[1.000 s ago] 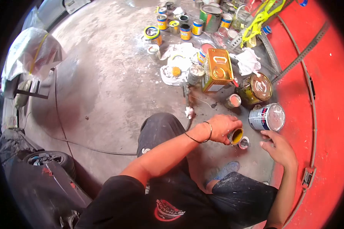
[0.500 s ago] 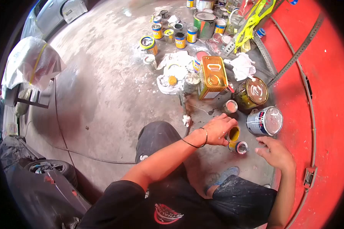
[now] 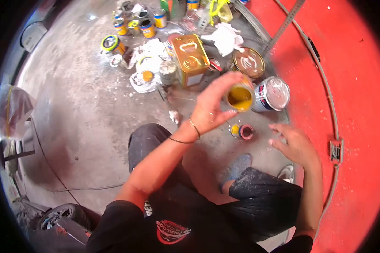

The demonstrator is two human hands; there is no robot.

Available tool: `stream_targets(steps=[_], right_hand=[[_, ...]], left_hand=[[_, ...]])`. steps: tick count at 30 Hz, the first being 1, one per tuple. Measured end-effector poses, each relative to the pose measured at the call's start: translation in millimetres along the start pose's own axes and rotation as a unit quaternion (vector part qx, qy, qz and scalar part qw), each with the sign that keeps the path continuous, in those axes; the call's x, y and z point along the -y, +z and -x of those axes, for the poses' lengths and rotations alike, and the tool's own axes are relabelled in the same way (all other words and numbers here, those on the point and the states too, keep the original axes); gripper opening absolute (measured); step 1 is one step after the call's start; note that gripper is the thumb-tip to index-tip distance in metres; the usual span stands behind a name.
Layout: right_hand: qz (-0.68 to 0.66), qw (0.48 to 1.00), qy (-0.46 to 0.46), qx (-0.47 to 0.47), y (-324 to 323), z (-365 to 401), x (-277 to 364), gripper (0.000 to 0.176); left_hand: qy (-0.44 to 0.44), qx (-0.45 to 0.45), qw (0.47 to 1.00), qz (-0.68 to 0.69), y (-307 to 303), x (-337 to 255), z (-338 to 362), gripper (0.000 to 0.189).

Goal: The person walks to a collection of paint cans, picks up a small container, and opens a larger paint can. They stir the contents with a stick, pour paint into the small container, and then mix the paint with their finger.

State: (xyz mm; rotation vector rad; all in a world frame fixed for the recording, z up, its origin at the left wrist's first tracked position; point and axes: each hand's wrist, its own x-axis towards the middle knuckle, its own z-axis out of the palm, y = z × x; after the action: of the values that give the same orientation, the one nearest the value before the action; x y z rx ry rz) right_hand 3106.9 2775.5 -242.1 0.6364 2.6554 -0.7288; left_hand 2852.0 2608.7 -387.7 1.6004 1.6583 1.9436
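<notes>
My left hand (image 3: 211,103), with a dark band at the wrist, is closed around an open paint can (image 3: 242,100). Mustard-yellow paint shows inside, and the can's mouth tilts toward me above the floor. My right hand (image 3: 297,145) hovers with its fingers apart and nothing in them. Left of its fingertips, on the concrete, stands a smaller can (image 3: 245,132) with a yellow and blue label and a reddish rim. A large white-and-blue paint can (image 3: 276,95) with a smeared lid stands just beyond the held can.
A gold rectangular tin (image 3: 191,57) stands ahead, beside a paint-stained white cloth (image 3: 150,63). A large round can (image 3: 249,62) sits near a crumpled white rag (image 3: 223,38). Several small paint cans (image 3: 147,28) crowd the far floor. A red wall (image 3: 321,84) with a conduit borders the right.
My left hand has lifted the yellow-paint can off the floor and tilted it toward me. My right hand stays open beside the small can. The view has shifted.
</notes>
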Motion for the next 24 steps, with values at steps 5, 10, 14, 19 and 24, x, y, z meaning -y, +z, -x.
stream_targets(steps=[5,10,14,19,24], right_hand=[[-0.024,0.99,-0.014,-0.135,-7,-10,38,0.04],[-0.092,0.968,-0.062,-0.226,1,-21,57,0.043],[-0.192,0.953,-0.071,-0.224,4,-35,70,0.055],[-0.413,0.896,-0.057,-0.151,20,-71,48,0.064],[-0.637,0.771,0.021,0.003,67,-112,6,0.058]], left_hand=[[-0.006,-0.063,0.998,0.005,-8,-5,-8,0.089],[0.017,-0.064,0.998,-0.011,-11,-6,-10,0.089],[0.033,-0.05,0.998,-0.008,-10,-10,-9,0.088],[-0.013,0.026,0.999,0.02,-4,-17,-2,0.09],[-0.115,0.119,0.986,0.024,-21,1,1,0.113]])
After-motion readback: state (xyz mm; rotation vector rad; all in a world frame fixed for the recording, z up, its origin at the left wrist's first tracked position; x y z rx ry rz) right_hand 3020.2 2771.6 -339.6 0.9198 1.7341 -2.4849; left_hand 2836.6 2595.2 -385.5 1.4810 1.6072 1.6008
